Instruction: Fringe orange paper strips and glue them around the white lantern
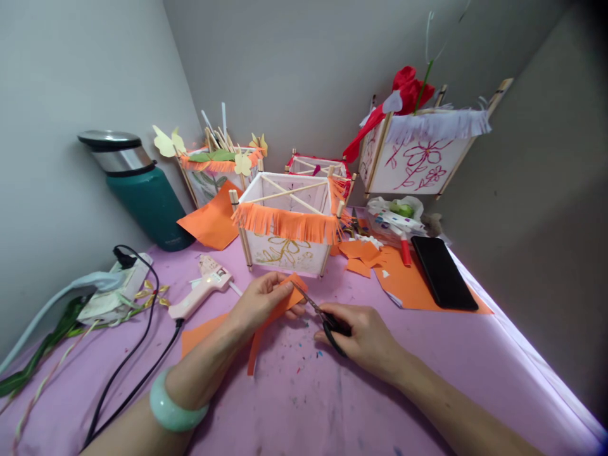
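Observation:
An orange paper strip (297, 292) is pinched in my left hand (266, 299), its long end hanging down toward the table. My right hand (363, 335) is closed round black-handled scissors (336, 328), whose blades meet the strip's upper edge near my left fingertips. Just behind my hands stands a white box-shaped lantern (285, 250) with wooden sticks at its corners, an orange fringe (289, 223) along the top and a yellow flower drawing on its front. More orange paper (204, 332) lies partly under my left forearm.
A pink glue gun (202, 294), cables and a power strip (114, 291) lie at the left, with a teal bottle (147, 199) behind. Other decorated lanterns (422, 158) stand at the back. A black phone (443, 272) rests on orange paper (403, 288) at the right.

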Demonstrator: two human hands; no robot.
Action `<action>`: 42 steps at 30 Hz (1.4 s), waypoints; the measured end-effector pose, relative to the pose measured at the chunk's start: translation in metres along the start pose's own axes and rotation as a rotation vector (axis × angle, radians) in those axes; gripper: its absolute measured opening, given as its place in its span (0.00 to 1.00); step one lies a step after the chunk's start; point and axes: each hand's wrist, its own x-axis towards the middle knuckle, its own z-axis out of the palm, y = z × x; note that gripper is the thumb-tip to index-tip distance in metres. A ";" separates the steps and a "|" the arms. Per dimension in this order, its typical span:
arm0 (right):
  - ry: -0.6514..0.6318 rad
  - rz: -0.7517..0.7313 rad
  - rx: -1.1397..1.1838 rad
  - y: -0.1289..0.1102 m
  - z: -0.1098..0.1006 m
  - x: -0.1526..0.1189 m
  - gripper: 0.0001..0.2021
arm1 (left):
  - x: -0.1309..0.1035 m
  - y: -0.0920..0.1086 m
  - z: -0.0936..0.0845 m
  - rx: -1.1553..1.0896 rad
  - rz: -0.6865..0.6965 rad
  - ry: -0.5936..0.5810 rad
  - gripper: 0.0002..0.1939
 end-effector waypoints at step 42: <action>0.003 -0.006 0.006 -0.003 -0.001 -0.001 0.09 | -0.002 0.004 -0.001 0.015 0.033 0.092 0.14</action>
